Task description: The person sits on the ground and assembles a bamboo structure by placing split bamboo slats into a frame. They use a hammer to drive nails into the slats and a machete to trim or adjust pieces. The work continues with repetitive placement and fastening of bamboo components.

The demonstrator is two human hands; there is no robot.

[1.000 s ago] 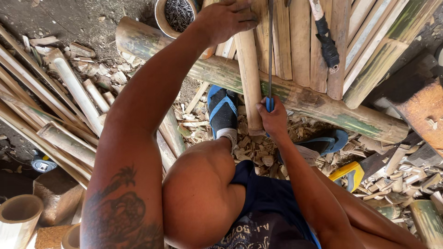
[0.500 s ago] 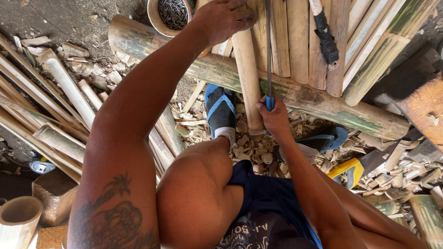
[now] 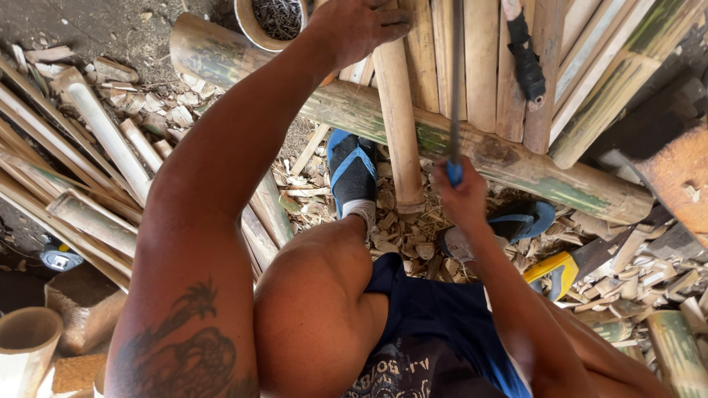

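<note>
Compared with a second ago, we see the right hand, clamped on the blue-handled blade, raised higher alongside the bamboo pole gripped by the left hand.

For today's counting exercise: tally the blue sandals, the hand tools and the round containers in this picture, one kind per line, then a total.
Blue sandals: 2
Hand tools: 3, a saw, a black-handled tool, a yellow tool
Round containers: 2
Total: 7
</note>
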